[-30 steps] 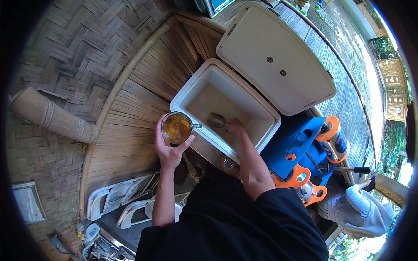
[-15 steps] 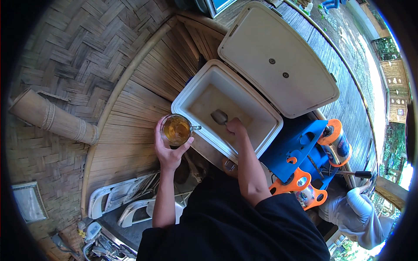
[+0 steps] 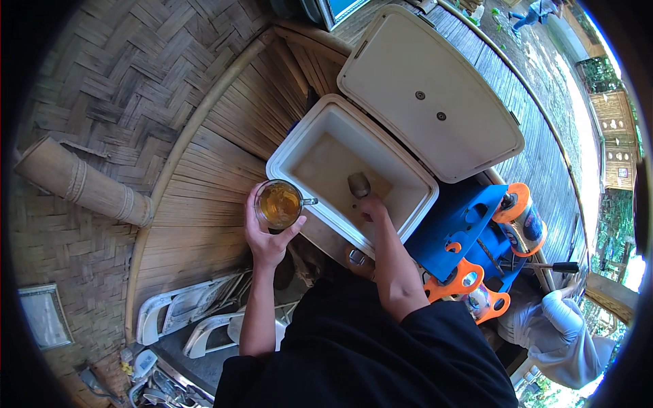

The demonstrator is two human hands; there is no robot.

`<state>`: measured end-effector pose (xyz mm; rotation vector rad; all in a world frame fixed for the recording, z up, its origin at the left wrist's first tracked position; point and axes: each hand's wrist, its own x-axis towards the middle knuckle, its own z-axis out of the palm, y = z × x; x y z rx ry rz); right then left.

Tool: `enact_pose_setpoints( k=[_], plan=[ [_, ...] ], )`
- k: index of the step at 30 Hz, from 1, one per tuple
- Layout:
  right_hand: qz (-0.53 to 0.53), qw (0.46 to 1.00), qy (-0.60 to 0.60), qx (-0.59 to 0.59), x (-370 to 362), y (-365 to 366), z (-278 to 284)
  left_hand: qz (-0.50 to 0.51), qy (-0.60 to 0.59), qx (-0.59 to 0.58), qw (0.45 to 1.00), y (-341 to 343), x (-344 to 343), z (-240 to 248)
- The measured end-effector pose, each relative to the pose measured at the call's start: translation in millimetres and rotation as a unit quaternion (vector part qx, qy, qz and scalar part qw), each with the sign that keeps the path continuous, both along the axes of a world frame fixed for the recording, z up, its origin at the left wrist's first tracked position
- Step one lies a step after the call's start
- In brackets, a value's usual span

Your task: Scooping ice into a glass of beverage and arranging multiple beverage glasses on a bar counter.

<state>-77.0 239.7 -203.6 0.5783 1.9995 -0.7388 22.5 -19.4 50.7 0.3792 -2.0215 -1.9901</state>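
My left hand [image 3: 267, 238] is wrapped round a clear glass mug [image 3: 279, 205] of amber drink, its handle turned to the right. The mug is beside the near left rim of a white cooler box [image 3: 320, 228]. Inside the box, my right hand [image 3: 371, 207] grips a small metal scoop [image 3: 358, 183] by its handle, with the scoop's head pointing away from me. The cooler's white lid [image 3: 432, 88] stands open on the far right side. Something pale covers part of the box's bottom; I cannot make out what it is.
Right of the cooler is a blue frame [image 3: 449, 231] with orange-ended rollers [image 3: 520, 221]. Slatted bamboo [image 3: 211, 197] and a woven wall [image 3: 122, 81] lie to the left. White folding chairs [image 3: 183, 306] are at lower left. A person [image 3: 534, 15] is outdoors at far upper right.
My right hand has shifted a little toward me inside the cooler, and the scoop has swung to the right, its head now more upright. My left hand still holds the mug.
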Motion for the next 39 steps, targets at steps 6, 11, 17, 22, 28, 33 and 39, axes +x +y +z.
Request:
enact_pose_setpoints(
  k=[6, 11, 17, 22, 28, 33, 39],
  plan=[
    [0.135, 0.981, 0.138, 0.022, -20.2, 23.1, -62.4, -0.001, 0.023, 0.004, 1.0, 9.8, -10.9, 5.9],
    [0.095, 0.973, 0.209, 0.026, -41.2, -5.0, -69.6, 0.01, 0.013, -0.004, 1.0, 1.9, -3.4, 5.8],
    [0.1, 0.966, 0.239, -0.006, -68.0, -34.0, -55.0, 0.02, 0.004, -0.013, 1.0, 1.3, 0.3, 2.7],
    [0.117, 0.96, 0.248, -0.052, -79.3, -63.4, -43.1, 0.038, -0.004, -0.024, 0.999, 0.0, 4.9, 4.4],
    [0.102, 0.964, 0.245, -0.03, -87.2, -70.2, -41.4, 0.044, 0.0, -0.008, 0.999, 4.5, 4.4, 4.9],
    [0.099, 0.967, 0.231, -0.038, -84.8, -109.8, -17.5, 0.074, -0.019, -0.071, 0.995, -15.4, 27.2, 0.2],
    [0.168, 0.945, 0.279, 0.003, -119.8, -91.3, -7.7, 0.061, -0.014, -0.046, 0.997, -2.8, 18.4, -0.5]
  ],
)
